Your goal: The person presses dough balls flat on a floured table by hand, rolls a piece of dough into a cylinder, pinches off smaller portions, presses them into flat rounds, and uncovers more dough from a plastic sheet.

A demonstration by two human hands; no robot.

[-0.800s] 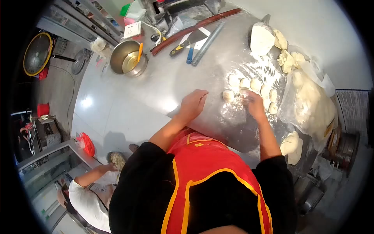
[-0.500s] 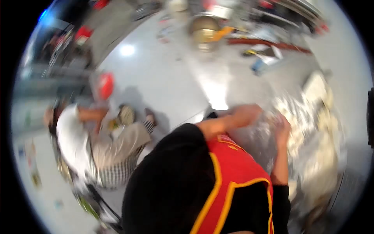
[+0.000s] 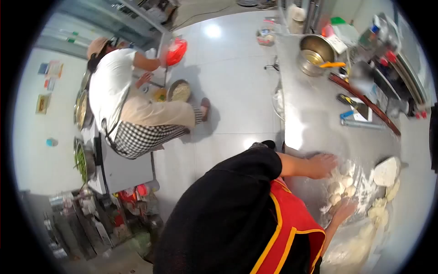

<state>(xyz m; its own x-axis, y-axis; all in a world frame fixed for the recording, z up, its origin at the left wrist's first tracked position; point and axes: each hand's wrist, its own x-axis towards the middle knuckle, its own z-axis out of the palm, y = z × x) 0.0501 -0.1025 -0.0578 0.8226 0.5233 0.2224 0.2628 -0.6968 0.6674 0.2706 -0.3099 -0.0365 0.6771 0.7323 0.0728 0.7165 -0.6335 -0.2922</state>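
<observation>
Small pale dough pieces (image 3: 341, 188) lie clustered on the floured steel table (image 3: 315, 118). On their upper side is my left hand (image 3: 323, 165), fingers stretched out and partly spread near the flour. Below the cluster, my right hand (image 3: 345, 209) rests against the lowest pieces with its fingers extended; its fingertips are partly hard to see. White flour (image 3: 362, 182) is smeared to the right of the pieces. A clear plastic sheet (image 3: 349, 244) covers pale dough beside my right forearm. Further right sit a large dough lump (image 3: 386, 171) and torn dough pieces (image 3: 378, 211).
On the table stand a metal pot (image 3: 314, 54) with an orange handle, a long brown wooden stick (image 3: 365, 104) and a blue-handled tool (image 3: 347, 114). At left, a co-worker (image 3: 112, 86) in a white shirt sits near a bowl (image 3: 180, 91) and a red bag (image 3: 176, 51).
My hands have moved from the raised clear plastic to either side of the dough pieces. The plastic now lies lower down. The view has turned and is sharper.
</observation>
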